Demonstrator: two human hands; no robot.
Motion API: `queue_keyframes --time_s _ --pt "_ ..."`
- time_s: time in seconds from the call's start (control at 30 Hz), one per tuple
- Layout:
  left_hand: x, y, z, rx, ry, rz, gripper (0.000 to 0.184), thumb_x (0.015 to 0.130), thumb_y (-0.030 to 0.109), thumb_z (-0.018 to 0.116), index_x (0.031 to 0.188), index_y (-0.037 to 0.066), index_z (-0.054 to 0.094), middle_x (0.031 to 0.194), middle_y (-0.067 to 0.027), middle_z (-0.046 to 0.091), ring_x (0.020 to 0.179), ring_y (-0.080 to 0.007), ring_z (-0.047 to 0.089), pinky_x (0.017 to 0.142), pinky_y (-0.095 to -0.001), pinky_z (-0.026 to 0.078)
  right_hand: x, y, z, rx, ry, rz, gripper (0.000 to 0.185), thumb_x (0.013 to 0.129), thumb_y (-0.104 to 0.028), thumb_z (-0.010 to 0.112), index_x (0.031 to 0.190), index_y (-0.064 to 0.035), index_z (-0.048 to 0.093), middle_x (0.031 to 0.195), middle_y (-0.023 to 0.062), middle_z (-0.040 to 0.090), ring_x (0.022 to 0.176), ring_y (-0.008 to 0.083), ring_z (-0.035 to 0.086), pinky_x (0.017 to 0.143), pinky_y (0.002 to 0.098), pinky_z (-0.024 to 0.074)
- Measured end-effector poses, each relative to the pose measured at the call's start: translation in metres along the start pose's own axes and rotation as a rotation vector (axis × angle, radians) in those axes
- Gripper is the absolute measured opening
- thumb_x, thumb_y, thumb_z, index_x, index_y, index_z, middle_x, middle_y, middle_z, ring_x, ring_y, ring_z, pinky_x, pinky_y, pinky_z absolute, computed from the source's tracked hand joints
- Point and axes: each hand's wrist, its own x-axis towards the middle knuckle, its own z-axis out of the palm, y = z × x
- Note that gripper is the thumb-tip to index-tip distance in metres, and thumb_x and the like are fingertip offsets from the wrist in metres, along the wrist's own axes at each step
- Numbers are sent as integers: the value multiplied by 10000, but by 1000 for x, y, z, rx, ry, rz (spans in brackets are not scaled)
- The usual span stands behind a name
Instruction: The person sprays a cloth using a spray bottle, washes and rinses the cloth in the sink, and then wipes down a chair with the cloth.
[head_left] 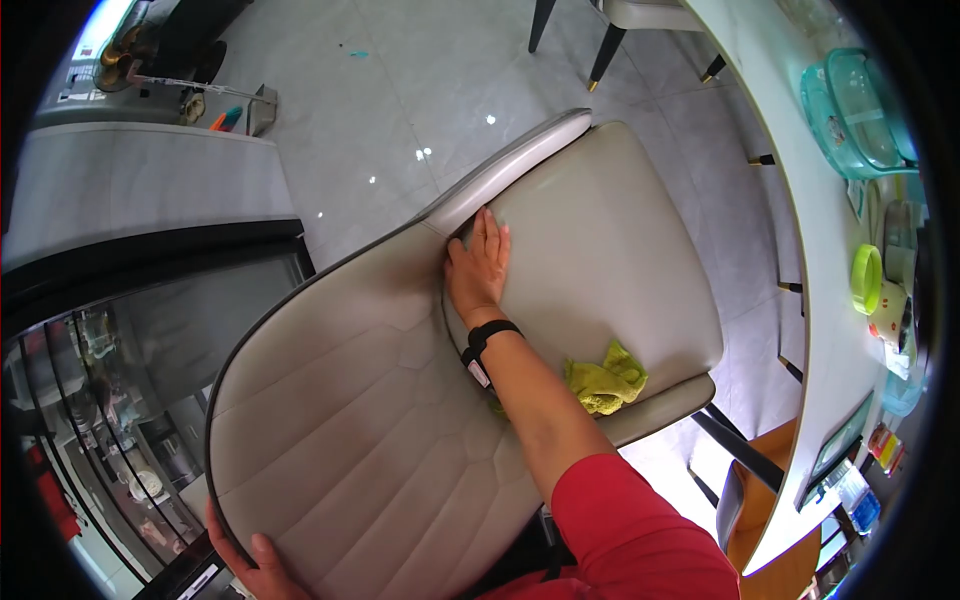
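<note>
A beige padded chair (610, 230) with a quilted backrest fills the middle of the view. My right hand (480, 270) lies on it with fingers stretched out, the tips at the crease between the seat and the far armrest. A dark band with a small pale tag circles that wrist. Beside my right forearm, a crumpled yellow-green cloth (606, 380) rests on the seat near the closer armrest. At the lower left, my left hand (258, 560) grips the edge of the backrest, its thumb on the front and its other fingers partly hidden at the rim.
A white table (780, 130) runs along the right, bearing teal plastic containers (860, 110), a lime-green ring-shaped item (866, 279) and small packets. To the left stands a glass-fronted cabinet (190, 330). Another chair (650, 14) is at the top, on grey floor tiles (350, 130).
</note>
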Motion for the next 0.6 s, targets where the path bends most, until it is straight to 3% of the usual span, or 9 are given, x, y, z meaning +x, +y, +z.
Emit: queue_keyframes --time_s 0.07,0.13,0.47,0.53,0.57,0.6 --pt "-2 -1 -2 -16 31 33 650 960 363 527 1476 46 293 1467 -126 357 1321 -246 379 1111 -382 274 -1 0 -1 25 -1 -15 145 764 -166 690 889 -118 634 1509 209 316 1425 337 223 1186 496 92" --pt "0 25 1 49 -45 -33 639 972 322 549 1433 -52 313 1416 -218 392 1283 -328 393 1081 -447 287 -1 1 0 23 5 -15 142 760 -160 692 883 -118 635 1496 207 331 1418 335 233 1185 499 98" --pt "-1 22 4 83 -59 -4 660 976 373 537 1433 -49 318 1393 -223 404 1257 -328 407 1066 -451 296 -2 6 -1 47 21 -39 102 776 -182 677 850 -115 657 1431 196 416 1403 327 263 1186 496 102" --pt "-2 10 6 -84 10 -12 656 946 344 551 1474 43 303 1464 -122 363 1319 -236 381 1112 -377 270 -3 7 -1 45 9 -39 104 782 -190 672 856 -118 660 1449 198 400 1411 323 255 1187 497 96" --pt "-1 15 5 -83 9 -11 656 946 344 551 1474 43 303 1464 -122 363 1319 -236 381 1112 -377 270 -3 7 1 43 -4 -41 108 788 -198 667 862 -120 663 1467 200 384 1418 318 247 1187 498 89" --pt "0 23 2 38 -22 5 655 961 358 544 1455 -3 309 1431 -173 382 1289 -283 394 1087 -413 287 -4 7 4 44 -4 -39 108 788 -198 667 862 -120 663 1467 200 384 1418 318 247 1187 498 89"
